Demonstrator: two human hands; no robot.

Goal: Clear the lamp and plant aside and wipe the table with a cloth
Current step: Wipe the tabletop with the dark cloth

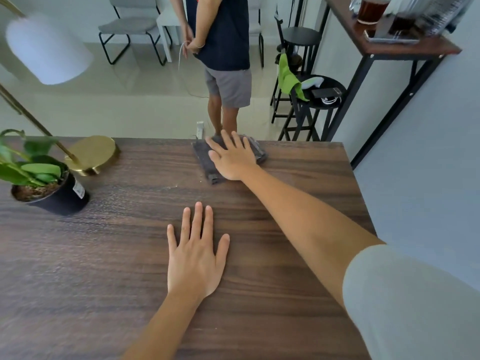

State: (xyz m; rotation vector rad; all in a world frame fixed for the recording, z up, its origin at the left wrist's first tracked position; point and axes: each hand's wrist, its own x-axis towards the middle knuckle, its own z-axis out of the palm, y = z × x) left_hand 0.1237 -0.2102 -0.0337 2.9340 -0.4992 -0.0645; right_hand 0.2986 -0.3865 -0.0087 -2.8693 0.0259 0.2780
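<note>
Centrally, right hand (pixel 233 158) lies flat, fingers spread, pressing a folded dark cloth (pixel 207 165) at the far edge of the wooden desk (pixel 285 255). Left hand (pixel 194 258) rests palm-down and empty, lower centre. At left of frame: potted plant (pixel 49 188), with the brass-based lamp (pixel 93 154) just behind.

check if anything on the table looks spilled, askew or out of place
Only small things. Pale crumbs or dust speckle the wooden table just left of the dark cloth, not yet wiped. The cloth lies skewed at the far edge under the right hand. The potted plant and gold lamp base stand upright at the left.
</note>
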